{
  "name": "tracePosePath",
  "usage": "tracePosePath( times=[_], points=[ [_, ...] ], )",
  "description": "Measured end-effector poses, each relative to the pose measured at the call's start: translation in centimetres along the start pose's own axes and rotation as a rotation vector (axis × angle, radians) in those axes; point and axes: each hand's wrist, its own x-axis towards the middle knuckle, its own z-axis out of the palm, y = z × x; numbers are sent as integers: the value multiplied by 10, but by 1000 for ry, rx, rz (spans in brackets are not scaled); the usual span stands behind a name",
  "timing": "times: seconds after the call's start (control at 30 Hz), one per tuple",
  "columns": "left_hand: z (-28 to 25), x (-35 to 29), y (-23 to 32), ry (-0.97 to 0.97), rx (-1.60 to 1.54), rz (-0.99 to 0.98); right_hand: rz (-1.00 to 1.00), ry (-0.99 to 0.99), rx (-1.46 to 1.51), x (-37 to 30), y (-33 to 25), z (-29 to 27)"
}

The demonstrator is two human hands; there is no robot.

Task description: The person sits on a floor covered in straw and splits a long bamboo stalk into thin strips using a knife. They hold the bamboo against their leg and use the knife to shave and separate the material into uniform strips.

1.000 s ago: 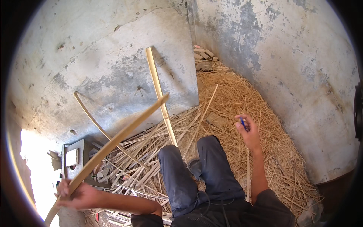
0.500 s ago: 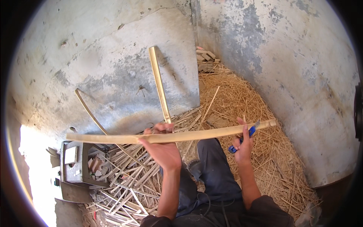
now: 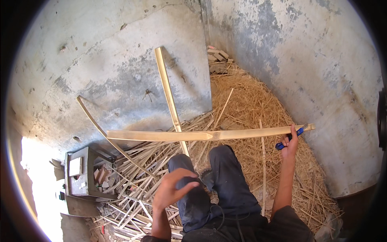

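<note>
A long, pale split-bamboo strip (image 3: 242,134) with a node near its middle stretches level across the view, above my knees. My right hand (image 3: 292,146) grips it close to its right end. A blue utility knife (image 3: 280,145) is in the same hand, its blade lying by the strip near the tip. Lower left, my left hand (image 3: 172,188) is off the strip, fingers apart and thumb out, over my left knee. The strip's left end hangs free in the air.
Another bamboo strip (image 3: 166,78) leans on the stained wall, with a thinner curved strip (image 3: 93,115) to its left. A grey box-like stand (image 3: 79,181) holds rubble. Loose slats (image 3: 139,189) and straw-like shavings (image 3: 258,99) cover the floor. Bricks (image 3: 218,55) lie in the corner.
My left hand has let go of the strip and dropped toward my left knee. My right hand has moved right, carrying the strip and the knife with it.
</note>
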Motion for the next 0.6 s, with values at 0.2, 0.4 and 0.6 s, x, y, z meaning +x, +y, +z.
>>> tracePosePath(
  times=[0.2,0.4,0.6],
  points=[
    [-52,-11,32,677,752,107,11,-36,-24,24,-13,-13],
    [-84,-17,8,340,907,-58,18,-94,-45,36,-21,-5],
    [-99,-32,-31,-81,478,-140,-17,-171,-143,45,-42,3]
  ],
)
